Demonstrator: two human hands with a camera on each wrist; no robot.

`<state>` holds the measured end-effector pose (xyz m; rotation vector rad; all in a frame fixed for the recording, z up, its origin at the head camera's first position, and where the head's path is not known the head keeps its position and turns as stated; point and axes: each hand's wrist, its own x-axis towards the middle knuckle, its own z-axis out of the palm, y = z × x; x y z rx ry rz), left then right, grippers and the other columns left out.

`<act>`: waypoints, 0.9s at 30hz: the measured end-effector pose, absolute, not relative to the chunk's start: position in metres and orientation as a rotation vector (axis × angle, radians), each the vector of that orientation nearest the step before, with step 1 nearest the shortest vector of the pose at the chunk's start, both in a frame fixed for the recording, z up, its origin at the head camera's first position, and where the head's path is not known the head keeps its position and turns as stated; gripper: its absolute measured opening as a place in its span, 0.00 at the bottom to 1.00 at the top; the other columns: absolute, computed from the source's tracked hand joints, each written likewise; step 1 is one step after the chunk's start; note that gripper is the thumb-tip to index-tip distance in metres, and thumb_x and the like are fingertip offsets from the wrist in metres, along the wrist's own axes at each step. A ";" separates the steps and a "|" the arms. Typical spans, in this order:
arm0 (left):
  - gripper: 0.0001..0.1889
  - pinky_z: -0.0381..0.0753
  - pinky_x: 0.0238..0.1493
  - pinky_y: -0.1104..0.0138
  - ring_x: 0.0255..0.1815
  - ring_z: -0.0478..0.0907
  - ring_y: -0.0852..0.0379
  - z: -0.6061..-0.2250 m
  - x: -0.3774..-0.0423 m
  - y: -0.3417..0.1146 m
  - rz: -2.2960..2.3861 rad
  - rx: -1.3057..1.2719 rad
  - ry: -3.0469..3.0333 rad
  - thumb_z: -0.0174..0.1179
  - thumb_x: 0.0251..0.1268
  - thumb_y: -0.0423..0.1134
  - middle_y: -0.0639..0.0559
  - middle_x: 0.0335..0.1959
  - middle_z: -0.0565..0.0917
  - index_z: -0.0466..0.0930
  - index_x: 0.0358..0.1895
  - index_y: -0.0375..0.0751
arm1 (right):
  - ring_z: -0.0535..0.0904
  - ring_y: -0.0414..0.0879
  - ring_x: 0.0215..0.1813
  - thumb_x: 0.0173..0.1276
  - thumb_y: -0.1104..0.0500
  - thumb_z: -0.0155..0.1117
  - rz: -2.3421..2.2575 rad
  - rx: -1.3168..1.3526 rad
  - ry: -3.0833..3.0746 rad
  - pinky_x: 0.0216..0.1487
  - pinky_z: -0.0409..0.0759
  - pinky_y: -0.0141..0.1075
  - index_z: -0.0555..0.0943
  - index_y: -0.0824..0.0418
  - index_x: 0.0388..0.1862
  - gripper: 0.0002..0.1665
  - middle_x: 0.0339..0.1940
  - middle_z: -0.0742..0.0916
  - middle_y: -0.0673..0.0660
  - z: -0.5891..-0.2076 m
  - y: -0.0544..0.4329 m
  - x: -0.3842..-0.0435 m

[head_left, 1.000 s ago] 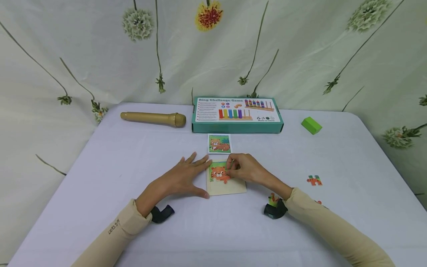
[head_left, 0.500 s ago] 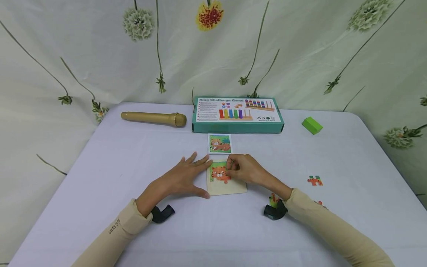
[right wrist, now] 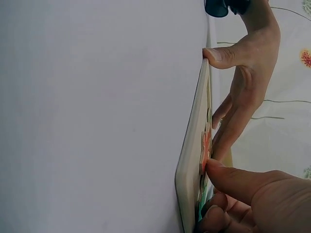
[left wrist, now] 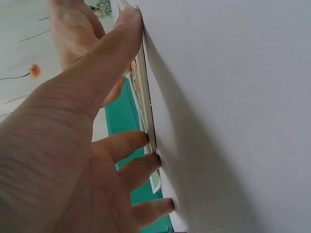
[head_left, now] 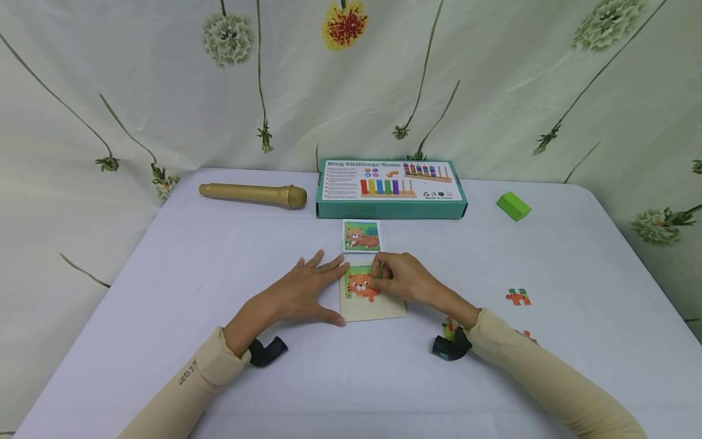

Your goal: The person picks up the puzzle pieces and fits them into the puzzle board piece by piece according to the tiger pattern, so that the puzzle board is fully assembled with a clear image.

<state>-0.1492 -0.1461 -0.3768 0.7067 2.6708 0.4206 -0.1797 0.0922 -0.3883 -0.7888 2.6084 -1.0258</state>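
Piece (head_left: 450, 327) loose at four o'clock probably needs lifting next; seating the tiger puzzle (head_left: 359, 285) on its board (head_left: 378, 311) seems the step. Left hand (head_left: 307, 291), fingers spread, touches the nine o'clock edge; right hand (head_left: 406, 277) curls over two, any grip hidden from me. Desk (head_left: 241, 244) gives room at ten; card (head_left: 362, 236) and box (head_left: 390, 210) crowd twelve.

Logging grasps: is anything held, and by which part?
Unclear if right hand pinches the orange tiger puzzle it touches; left hand touches the cream square wooden board at its left edge.
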 end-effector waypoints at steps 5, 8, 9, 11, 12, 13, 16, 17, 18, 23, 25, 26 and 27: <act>0.55 0.41 0.73 0.40 0.78 0.37 0.40 -0.377 -0.150 -0.146 0.414 0.705 2.672 0.70 0.42 0.67 0.55 0.78 0.50 0.55 0.75 0.51 | 0.66 0.38 0.19 0.60 0.59 0.71 -1.003 -0.795 2.629 0.20 0.59 0.28 0.77 0.57 0.30 0.10 0.14 0.74 0.48 -0.388 0.092 -0.181; 0.55 0.41 0.73 0.40 0.78 0.37 0.40 -0.377 -0.150 -0.146 0.409 0.708 2.672 0.69 0.42 0.67 0.55 0.78 0.50 0.54 0.75 0.52 | 0.66 0.38 0.19 0.60 0.57 0.72 -0.988 -0.789 2.638 0.19 0.59 0.28 0.77 0.57 0.30 0.10 0.14 0.74 0.48 -0.388 0.092 -0.182; 0.55 0.41 0.73 0.40 0.78 0.37 0.40 -0.377 -0.150 -0.146 0.408 0.709 2.673 0.69 0.42 0.67 0.55 0.78 0.50 0.54 0.75 0.52 | 0.66 0.38 0.19 0.60 0.57 0.72 -0.985 -0.790 2.635 0.19 0.59 0.28 0.77 0.57 0.31 0.10 0.14 0.74 0.48 -0.388 0.092 -0.182; 0.56 0.41 0.73 0.40 0.78 0.37 0.40 -0.377 -0.150 -0.146 0.408 0.710 2.673 0.69 0.42 0.67 0.55 0.78 0.50 0.54 0.75 0.52 | 0.66 0.38 0.19 0.60 0.56 0.71 -0.984 -0.793 2.620 0.20 0.59 0.28 0.77 0.57 0.31 0.10 0.15 0.74 0.48 -0.388 0.093 -0.183; 0.56 0.41 0.73 0.40 0.78 0.37 0.40 -0.377 -0.150 -0.146 0.411 0.710 2.672 0.69 0.42 0.67 0.55 0.78 0.50 0.54 0.75 0.52 | 0.66 0.38 0.19 0.61 0.57 0.71 -0.993 -0.788 2.606 0.20 0.59 0.27 0.77 0.58 0.31 0.10 0.15 0.74 0.48 -0.388 0.093 -0.184; 0.56 0.41 0.73 0.40 0.78 0.37 0.40 -0.377 -0.150 -0.146 0.413 0.709 2.671 0.70 0.42 0.67 0.55 0.77 0.50 0.54 0.75 0.52 | 0.67 0.38 0.19 0.61 0.57 0.71 -1.006 -0.780 2.589 0.20 0.60 0.27 0.77 0.58 0.31 0.10 0.15 0.75 0.48 -0.387 0.094 -0.185; 0.56 0.41 0.72 0.40 0.78 0.37 0.40 -0.377 -0.150 -0.146 0.415 0.708 2.668 0.70 0.42 0.67 0.55 0.78 0.50 0.54 0.76 0.52 | 0.67 0.38 0.20 0.61 0.58 0.70 -1.036 -0.759 2.550 0.20 0.61 0.27 0.77 0.58 0.31 0.09 0.16 0.75 0.49 -0.387 0.096 -0.187; 0.56 0.41 0.72 0.40 0.78 0.37 0.40 -0.377 -0.150 -0.146 0.416 0.708 2.667 0.70 0.42 0.67 0.55 0.78 0.50 0.54 0.76 0.52 | 0.67 0.38 0.20 0.61 0.59 0.70 -1.042 -0.755 2.543 0.20 0.61 0.28 0.77 0.58 0.31 0.09 0.16 0.75 0.49 -0.387 0.097 -0.187; 0.56 0.41 0.73 0.40 0.78 0.37 0.40 -0.377 -0.150 -0.146 0.415 0.708 2.667 0.70 0.42 0.67 0.55 0.78 0.50 0.54 0.76 0.52 | 0.67 0.38 0.20 0.61 0.59 0.70 -1.045 -0.755 2.539 0.20 0.61 0.28 0.77 0.58 0.31 0.09 0.16 0.75 0.49 -0.388 0.097 -0.187; 0.56 0.41 0.73 0.40 0.78 0.37 0.40 -0.378 -0.151 -0.146 0.415 0.708 2.669 0.70 0.42 0.67 0.55 0.78 0.50 0.54 0.76 0.52 | 0.67 0.38 0.20 0.60 0.59 0.71 -1.018 -0.773 2.555 0.20 0.61 0.28 0.77 0.59 0.31 0.09 0.16 0.75 0.49 -0.387 0.096 -0.187; 0.56 0.41 0.73 0.40 0.78 0.37 0.40 -0.378 -0.151 -0.146 0.416 0.710 2.670 0.70 0.42 0.67 0.55 0.78 0.50 0.54 0.76 0.52 | 0.67 0.38 0.20 0.60 0.59 0.71 -1.013 -0.769 2.564 0.20 0.61 0.27 0.77 0.59 0.30 0.10 0.15 0.75 0.49 -0.387 0.095 -0.187; 0.56 0.41 0.72 0.40 0.78 0.37 0.40 -0.378 -0.150 -0.146 0.416 0.711 2.670 0.70 0.42 0.67 0.54 0.78 0.50 0.54 0.76 0.51 | 0.67 0.38 0.20 0.60 0.59 0.71 -1.011 -0.766 2.566 0.20 0.61 0.27 0.77 0.59 0.30 0.10 0.15 0.75 0.49 -0.386 0.095 -0.187; 0.56 0.41 0.72 0.40 0.78 0.37 0.40 -0.377 -0.150 -0.146 0.416 0.711 2.670 0.70 0.42 0.67 0.54 0.78 0.50 0.54 0.76 0.51 | 0.67 0.38 0.20 0.60 0.59 0.71 -1.010 -0.765 2.569 0.20 0.61 0.27 0.77 0.59 0.30 0.10 0.15 0.75 0.49 -0.386 0.095 -0.187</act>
